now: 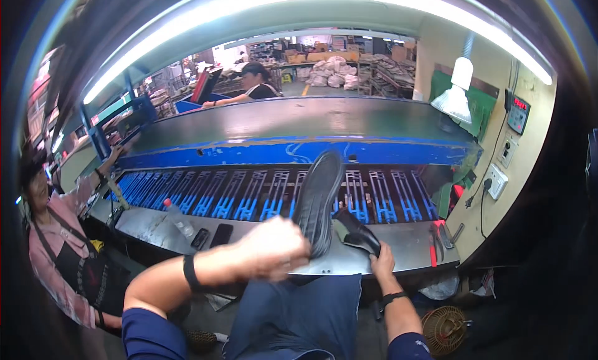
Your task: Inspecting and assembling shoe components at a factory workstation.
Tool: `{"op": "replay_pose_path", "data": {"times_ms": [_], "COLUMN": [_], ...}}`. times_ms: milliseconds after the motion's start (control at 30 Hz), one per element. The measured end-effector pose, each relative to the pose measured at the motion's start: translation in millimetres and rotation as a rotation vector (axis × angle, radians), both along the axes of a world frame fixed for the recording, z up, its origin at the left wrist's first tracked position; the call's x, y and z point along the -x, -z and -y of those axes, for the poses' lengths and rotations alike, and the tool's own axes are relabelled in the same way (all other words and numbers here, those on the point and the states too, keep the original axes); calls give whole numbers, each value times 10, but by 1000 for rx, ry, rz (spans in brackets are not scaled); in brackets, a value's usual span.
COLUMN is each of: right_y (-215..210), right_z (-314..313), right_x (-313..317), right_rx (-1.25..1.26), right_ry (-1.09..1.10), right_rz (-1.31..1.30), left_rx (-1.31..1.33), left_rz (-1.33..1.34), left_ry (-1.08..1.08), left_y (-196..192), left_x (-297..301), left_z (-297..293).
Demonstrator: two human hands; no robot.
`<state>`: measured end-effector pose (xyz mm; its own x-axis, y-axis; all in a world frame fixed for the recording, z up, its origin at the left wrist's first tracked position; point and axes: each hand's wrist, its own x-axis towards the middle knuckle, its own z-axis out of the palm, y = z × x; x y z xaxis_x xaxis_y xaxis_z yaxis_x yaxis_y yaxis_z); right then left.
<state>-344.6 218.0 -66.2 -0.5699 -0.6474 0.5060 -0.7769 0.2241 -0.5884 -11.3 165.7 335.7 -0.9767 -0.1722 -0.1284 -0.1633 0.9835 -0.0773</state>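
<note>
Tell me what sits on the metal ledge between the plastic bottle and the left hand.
Head view: two dark flat phones lie between the plastic bottle and the left hand.

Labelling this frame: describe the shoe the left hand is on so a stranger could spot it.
Start at the long blue conveyor with slatted racks. On the steel ledge before it, a black shoe stands sole-up under the left hand. The other shoe, by the right hand, lies low.

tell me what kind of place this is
Probably a shoe factory floor. The person's hands hold a black shoe, sole up, at a metal bench by a blue conveyor machine, with stacked sacks and shelving beyond.
</note>
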Motion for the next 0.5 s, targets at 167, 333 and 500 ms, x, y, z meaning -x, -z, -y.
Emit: {"op": "replay_pose_path", "data": {"times_ms": [167, 333, 500], "right_y": [-1425, -2536, -2109], "right_z": [233, -334, -1021], "right_x": [-351, -987, -1613], "right_rx": [-186, 92, 12], "right_ry": [-120, -291, -241], "right_rz": [-309, -163, 595], "left_rx": [-424, -664, -656], "left_rz": [-341, -269, -625], "left_ry": [-3, -193, -239], "left_y": [2695, 3142, 2702], "left_x": [-1543, -1680, -1681], "left_z": [-888, -876, -290]}}
